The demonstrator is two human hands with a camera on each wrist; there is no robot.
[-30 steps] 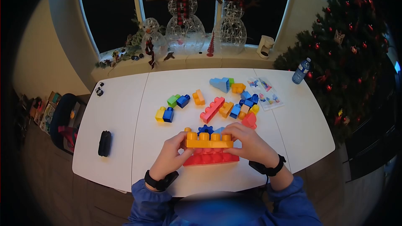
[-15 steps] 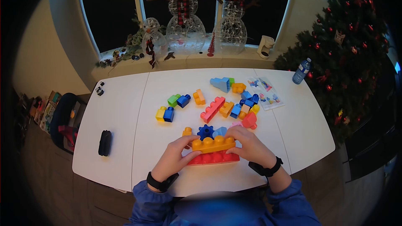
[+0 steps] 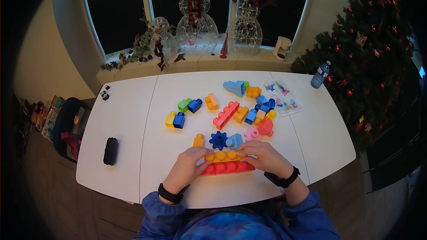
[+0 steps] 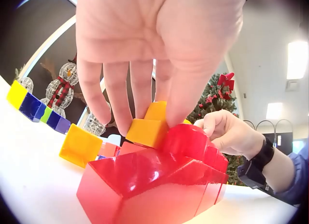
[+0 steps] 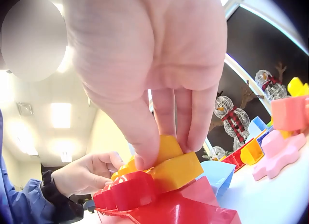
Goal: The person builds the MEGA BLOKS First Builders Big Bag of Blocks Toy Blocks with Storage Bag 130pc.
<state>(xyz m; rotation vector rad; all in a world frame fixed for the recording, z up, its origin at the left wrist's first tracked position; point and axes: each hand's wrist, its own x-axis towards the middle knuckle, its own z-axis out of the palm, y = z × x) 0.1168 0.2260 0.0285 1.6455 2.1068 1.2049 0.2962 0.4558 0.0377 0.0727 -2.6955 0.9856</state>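
A long yellow-orange toy block (image 3: pixel 221 156) with a row of studs sits low over the back of a red studded block (image 3: pixel 227 168). My left hand (image 3: pixel 190 163) pinches its left end between thumb and fingers, and my right hand (image 3: pixel 267 158) pinches the right end. In the left wrist view the red block (image 4: pixel 149 185) stands in front, and the yellow-orange block (image 4: pixel 147 132) shows between the fingertips. Just behind them lie a dark blue gear (image 3: pixel 218 140), a light blue block (image 3: pixel 235 141), a pink gear (image 3: pixel 252 135) and an orange block (image 3: pixel 198 140).
Several loose blocks spread behind, among them a long coral block (image 3: pixel 226 115) and a yellow block (image 3: pixel 170 120). A picture sheet (image 3: pixel 287 102) and water bottle (image 3: pixel 321 74) are at the back right. A black case (image 3: pixel 110 151) lies on the left of the white table (image 3: pixel 120 115).
Both hands have brought the yellow-orange block down and toward the red block, turning its studs from facing away to facing up. More of the gears behind now shows.
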